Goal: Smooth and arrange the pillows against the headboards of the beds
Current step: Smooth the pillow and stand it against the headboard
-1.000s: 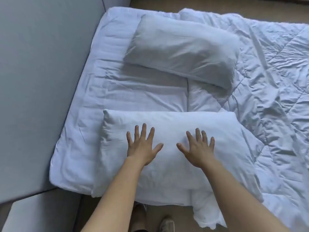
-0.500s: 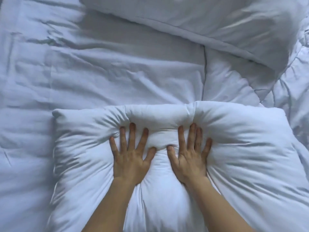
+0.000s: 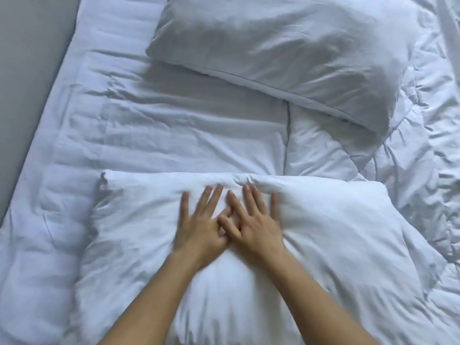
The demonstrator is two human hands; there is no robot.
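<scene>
The near pillow (image 3: 336, 245) is found on the bed (image 3: 174, 135), near the grey headboard (image 3: 27, 70) but apart from it, with the left hand (image 3: 199, 230) and right hand (image 3: 258, 227) pressed flat on it, fingers straight. It is judged light and soft; hold is best taken at its short ends.

both hands (image 3: 230, 227) flat on near pillow (image 3: 336, 257)

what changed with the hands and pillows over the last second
The left hand and right hand, apart a second ago, slid together on the near pillow and now overlap near its far edge. Their fingers stay straight, pressing flat, and grip nothing. The far pillow lies askew as before.
</scene>
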